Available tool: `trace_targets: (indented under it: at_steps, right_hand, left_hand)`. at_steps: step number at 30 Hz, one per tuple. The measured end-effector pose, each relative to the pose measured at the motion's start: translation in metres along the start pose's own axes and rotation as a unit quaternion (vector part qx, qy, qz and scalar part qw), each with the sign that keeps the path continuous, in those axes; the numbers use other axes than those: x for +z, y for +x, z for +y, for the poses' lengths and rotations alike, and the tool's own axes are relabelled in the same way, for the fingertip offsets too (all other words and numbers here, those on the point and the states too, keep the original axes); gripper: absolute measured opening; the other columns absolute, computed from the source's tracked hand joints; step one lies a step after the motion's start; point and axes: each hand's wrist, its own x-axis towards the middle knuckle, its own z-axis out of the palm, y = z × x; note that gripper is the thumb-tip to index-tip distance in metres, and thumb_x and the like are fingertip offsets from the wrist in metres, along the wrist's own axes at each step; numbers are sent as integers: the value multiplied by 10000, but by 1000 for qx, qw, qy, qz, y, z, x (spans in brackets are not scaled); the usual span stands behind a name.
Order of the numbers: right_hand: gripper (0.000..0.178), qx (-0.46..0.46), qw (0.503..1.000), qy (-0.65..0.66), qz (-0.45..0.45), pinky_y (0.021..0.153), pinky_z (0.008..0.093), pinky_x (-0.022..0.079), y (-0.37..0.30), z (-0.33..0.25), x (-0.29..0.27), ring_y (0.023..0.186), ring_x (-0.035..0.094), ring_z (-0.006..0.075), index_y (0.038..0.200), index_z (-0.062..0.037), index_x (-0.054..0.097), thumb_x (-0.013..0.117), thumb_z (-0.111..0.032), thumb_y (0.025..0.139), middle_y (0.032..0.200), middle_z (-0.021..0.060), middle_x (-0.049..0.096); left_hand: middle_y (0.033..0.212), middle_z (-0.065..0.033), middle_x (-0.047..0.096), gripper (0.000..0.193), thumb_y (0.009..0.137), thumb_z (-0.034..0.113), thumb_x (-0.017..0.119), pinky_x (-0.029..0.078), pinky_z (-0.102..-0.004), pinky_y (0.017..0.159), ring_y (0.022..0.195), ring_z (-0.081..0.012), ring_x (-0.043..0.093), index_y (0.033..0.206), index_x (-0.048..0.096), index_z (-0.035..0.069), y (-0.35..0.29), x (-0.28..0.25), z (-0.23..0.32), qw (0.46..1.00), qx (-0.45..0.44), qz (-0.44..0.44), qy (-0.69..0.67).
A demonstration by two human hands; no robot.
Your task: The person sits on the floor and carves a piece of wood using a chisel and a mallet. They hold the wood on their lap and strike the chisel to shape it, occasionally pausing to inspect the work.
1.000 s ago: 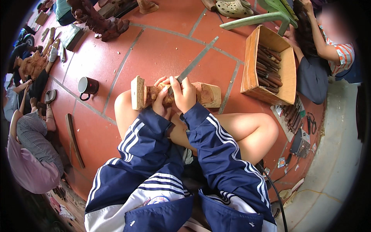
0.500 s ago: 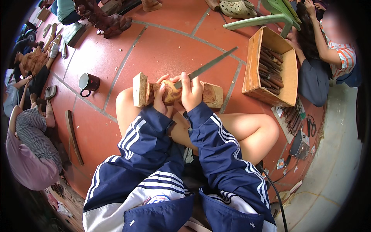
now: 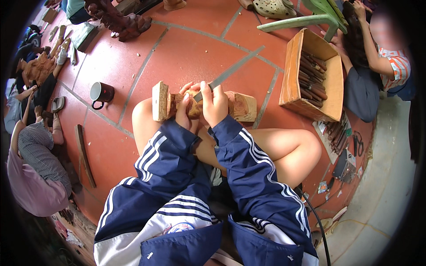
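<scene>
A carved piece of wood (image 3: 242, 106) lies across my lap, with square-cut ends and a rounded, narrower middle. My left hand (image 3: 184, 108) is wrapped round its left part, the thumb on top. In my right hand (image 3: 214, 105) is a long flat metal file (image 3: 237, 66), gripped near its lower end. Its blade slants up and to the right, away from me, and the near end rests against the rounded middle of the wood. The fingers beneath the wood are partly hidden.
A cardboard box (image 3: 290, 73) of wooden-handled tools stands at right, with more tools (image 3: 338, 135) and scissors (image 3: 358, 144) below it. A black mug (image 3: 102, 93) and a wooden strip (image 3: 84, 155) are at left. People sit on both sides; a green chair (image 3: 306, 22) is far right.
My right hand has shifted slightly left with the file, whose far tip has moved left and up. The wood and my left hand stay nearly in place.
</scene>
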Motion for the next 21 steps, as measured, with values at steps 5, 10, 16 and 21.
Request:
trace_targets:
  at_steps: [5, 10, 16, 21]
  right_hand:
    - [221, 114, 972, 192, 80, 578, 270, 460, 2, -23, -1, 621, 609, 176, 812, 23, 493, 437, -174, 894, 732, 100, 629]
    - [228, 37, 999, 20, 9, 553, 274, 466, 3, -18, 0, 603, 610, 167, 785, 17, 500, 451, -180, 888, 690, 70, 629]
    - [219, 98, 985, 121, 68, 543, 278, 471, 5, -25, -2, 619, 610, 150, 783, 19, 482, 455, -173, 886, 692, 81, 628]
    - [233, 109, 986, 117, 39, 554, 242, 456, 9, -26, -1, 625, 590, 110, 762, 28, 490, 458, -170, 882, 729, 67, 631]
  left_hand:
    - [1121, -164, 481, 452, 850, 152, 437, 418, -358, 902, 1044, -242, 498, 1267, 304, 39, -1, 0, 3, 1000, -15, -17, -21]
    - [1144, -165, 462, 516, 836, 224, 457, 409, -384, 909, 1052, -265, 493, 1281, 271, 40, 3, -3, -2, 1000, 8, -25, 11]
    - [1131, -152, 469, 694, 813, 321, 564, 429, -383, 893, 1038, -261, 504, 1344, 177, 99, 0, -3, 2, 998, -1, -38, 55]
    - [1145, -142, 461, 837, 739, 383, 645, 423, -372, 894, 1055, -255, 492, 1349, 154, 89, 0, 2, 4, 996, 5, -70, 62]
